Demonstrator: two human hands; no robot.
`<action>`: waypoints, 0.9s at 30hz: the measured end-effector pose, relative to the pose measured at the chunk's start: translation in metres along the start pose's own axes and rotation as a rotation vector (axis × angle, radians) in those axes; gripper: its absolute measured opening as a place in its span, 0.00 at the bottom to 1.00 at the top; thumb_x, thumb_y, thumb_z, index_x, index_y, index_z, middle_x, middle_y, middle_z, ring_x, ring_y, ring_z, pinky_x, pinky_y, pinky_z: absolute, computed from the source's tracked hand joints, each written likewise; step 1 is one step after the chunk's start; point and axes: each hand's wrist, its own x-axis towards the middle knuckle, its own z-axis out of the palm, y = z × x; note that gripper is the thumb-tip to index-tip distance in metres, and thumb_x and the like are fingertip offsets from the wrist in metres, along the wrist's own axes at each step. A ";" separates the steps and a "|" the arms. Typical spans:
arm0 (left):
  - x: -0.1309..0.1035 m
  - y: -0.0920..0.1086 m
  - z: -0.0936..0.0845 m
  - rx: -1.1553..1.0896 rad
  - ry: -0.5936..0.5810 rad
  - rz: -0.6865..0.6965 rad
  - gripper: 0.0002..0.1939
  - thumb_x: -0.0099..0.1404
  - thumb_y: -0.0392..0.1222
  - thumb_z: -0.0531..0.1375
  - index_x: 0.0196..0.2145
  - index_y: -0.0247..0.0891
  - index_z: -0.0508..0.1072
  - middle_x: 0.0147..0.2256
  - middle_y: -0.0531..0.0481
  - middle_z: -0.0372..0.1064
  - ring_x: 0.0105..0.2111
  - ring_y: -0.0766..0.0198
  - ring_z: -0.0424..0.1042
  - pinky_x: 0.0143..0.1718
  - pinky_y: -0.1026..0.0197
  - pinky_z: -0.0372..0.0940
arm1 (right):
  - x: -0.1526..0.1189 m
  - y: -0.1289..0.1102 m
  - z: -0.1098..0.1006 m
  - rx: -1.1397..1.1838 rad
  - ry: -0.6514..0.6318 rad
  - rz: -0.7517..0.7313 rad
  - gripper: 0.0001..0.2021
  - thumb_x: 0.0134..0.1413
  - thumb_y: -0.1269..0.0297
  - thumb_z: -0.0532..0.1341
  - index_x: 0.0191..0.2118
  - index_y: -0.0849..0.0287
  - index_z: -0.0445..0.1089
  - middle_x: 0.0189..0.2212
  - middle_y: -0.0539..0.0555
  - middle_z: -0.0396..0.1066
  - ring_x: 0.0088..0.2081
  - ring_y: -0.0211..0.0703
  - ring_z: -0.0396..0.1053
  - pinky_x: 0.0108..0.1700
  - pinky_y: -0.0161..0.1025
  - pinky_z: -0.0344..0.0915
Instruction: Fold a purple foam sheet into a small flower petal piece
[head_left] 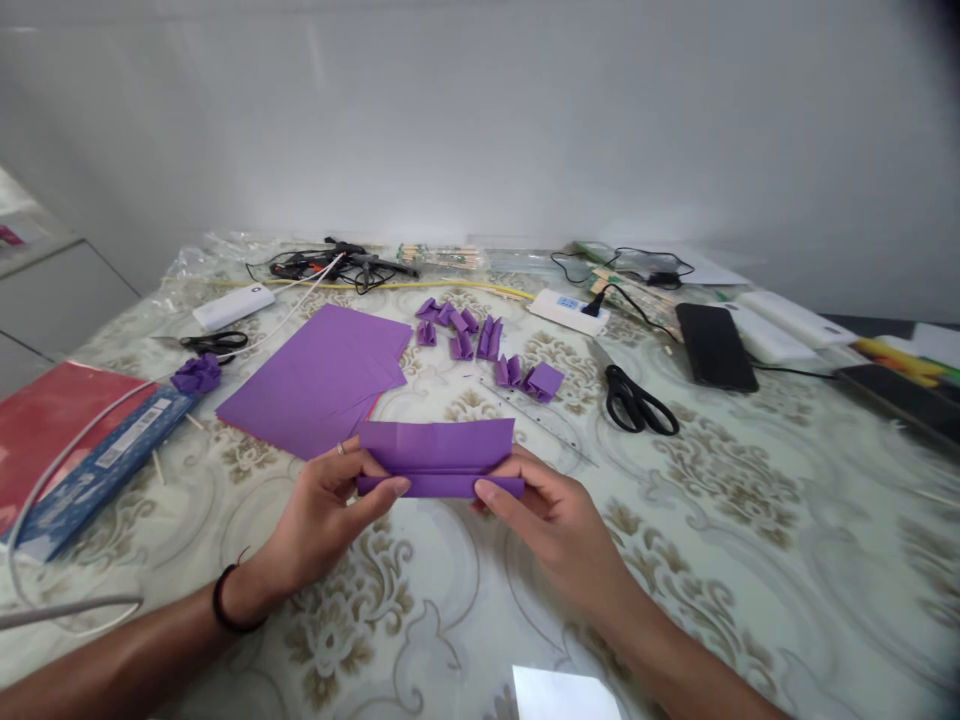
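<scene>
A strip of purple paper [437, 445], creased lengthwise with its near edge folded up, is held level above the table. My left hand [330, 510] pinches its left end, thumb on the near fold and fingers behind. At the other end, my right hand [551, 510] grips the paper the same way. Beyond it lie several small folded purple paper pieces [490, 338]. A stack of purple paper sheets [315, 370] rests to the left of them. Behind my right hand is a clear ruler [544, 425], flat on the patterned cloth.
Black-handled scissors [637, 400] lie at right, a second pair [214, 343] at left near a crumpled purple paper [196, 373]. A white power strip [568, 310], a black phone [716, 347], tangled black cables [349, 265] and a red paper pack [67, 420] surround the work area.
</scene>
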 end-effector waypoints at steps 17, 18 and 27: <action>-0.009 -0.003 0.005 -0.124 0.013 0.031 0.08 0.67 0.41 0.70 0.35 0.42 0.73 0.31 0.55 0.67 0.30 0.65 0.66 0.32 0.63 0.61 | -0.007 0.008 0.000 0.069 0.072 0.050 0.15 0.59 0.56 0.70 0.29 0.55 0.67 0.26 0.47 0.66 0.30 0.42 0.63 0.34 0.39 0.59; -0.009 -0.002 0.006 -0.176 0.034 0.018 0.10 0.66 0.41 0.71 0.37 0.43 0.72 0.33 0.55 0.66 0.30 0.65 0.67 0.31 0.63 0.62 | -0.007 0.008 0.000 0.066 0.077 0.051 0.14 0.59 0.56 0.70 0.30 0.55 0.67 0.26 0.47 0.66 0.30 0.42 0.63 0.34 0.39 0.59; -0.003 0.001 0.012 -0.494 -0.023 -0.061 0.35 0.64 0.37 0.73 0.56 0.54 0.54 0.44 0.55 0.67 0.33 0.66 0.76 0.33 0.63 0.73 | -0.010 0.009 0.000 0.066 0.062 0.022 0.10 0.61 0.58 0.70 0.34 0.54 0.70 0.29 0.48 0.70 0.32 0.43 0.69 0.37 0.39 0.62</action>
